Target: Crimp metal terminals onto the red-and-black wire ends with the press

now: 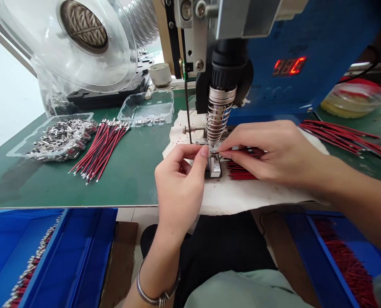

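Head view: plastic tray [21, 150] holds metal parts [62, 136]; right grip [273, 154] pinches wire [215, 153]; left grip [182, 179], I cannot tell.

A silver bangle [162, 300], green top [241, 291] and black trousers [224, 244] are worn.

Left forearm [160, 265] rises steeply from the lower edge of view, bare, wrist near straight, canted slightly rightward. Left hand [182, 184] upright; thumb raised, nail showing, tip close against the bent index finger; the other fingers curl in toward the palm, partly hidden. Whether those tips grip anything: unclear. Right forearm [347, 188] enters from the right edge, also bare, slanting up and leftward. Right hand [276, 149] lies more level, back upward, knuckles bent, thumb beneath and index above, tips drawn together in a fine pinch. Both sets of fingertips sit near each other, a small gap between.
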`<action>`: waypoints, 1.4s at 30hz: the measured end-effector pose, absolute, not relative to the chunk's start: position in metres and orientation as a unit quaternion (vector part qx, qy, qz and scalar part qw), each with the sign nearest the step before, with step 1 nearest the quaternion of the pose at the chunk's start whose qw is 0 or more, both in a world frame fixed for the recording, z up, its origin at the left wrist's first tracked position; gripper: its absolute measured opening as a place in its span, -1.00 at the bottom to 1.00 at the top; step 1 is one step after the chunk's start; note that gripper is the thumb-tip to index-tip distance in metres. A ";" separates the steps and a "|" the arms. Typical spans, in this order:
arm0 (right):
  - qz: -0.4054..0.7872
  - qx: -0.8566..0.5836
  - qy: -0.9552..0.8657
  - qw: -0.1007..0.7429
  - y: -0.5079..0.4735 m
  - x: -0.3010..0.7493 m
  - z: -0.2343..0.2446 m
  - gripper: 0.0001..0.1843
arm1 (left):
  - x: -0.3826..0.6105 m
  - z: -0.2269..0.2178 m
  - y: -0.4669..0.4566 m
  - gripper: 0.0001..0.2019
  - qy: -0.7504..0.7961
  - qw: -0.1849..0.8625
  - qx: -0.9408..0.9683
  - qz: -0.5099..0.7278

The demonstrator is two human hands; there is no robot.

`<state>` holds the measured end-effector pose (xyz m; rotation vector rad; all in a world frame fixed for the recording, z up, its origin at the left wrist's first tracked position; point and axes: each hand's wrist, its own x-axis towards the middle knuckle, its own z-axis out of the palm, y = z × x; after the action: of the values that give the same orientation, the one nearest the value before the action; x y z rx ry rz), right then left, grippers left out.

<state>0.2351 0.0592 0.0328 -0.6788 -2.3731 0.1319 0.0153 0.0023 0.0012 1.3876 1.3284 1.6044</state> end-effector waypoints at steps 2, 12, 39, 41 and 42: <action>0.047 -0.253 -0.908 0.330 0.059 0.236 0.033 -0.78 | 0.015 0.001 0.002 -0.85 0.501 0.315 0.527 0.610; 0.043 -0.268 -0.906 0.324 0.058 0.236 0.035 -0.77 | 0.015 0.002 0.003 -0.83 0.509 0.310 0.529 0.604; 0.013 -0.243 -0.917 0.318 0.059 0.240 0.035 -0.77 | 0.017 0.005 0.002 -0.66 0.470 0.333 0.513 0.636; 0.012 -0.241 -0.917 0.318 0.060 0.240 0.036 -0.77 | 0.017 0.005 0.002 -0.66 0.468 0.334 0.513 0.637; 0.011 -0.239 -0.917 0.318 0.060 0.240 0.036 -0.77 | 0.018 0.005 0.003 -0.66 0.468 0.333 0.513 0.638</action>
<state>0.2398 0.0597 0.0357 -0.6276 -2.4132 0.0287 0.0177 0.0026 0.0049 1.3392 1.2230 1.6658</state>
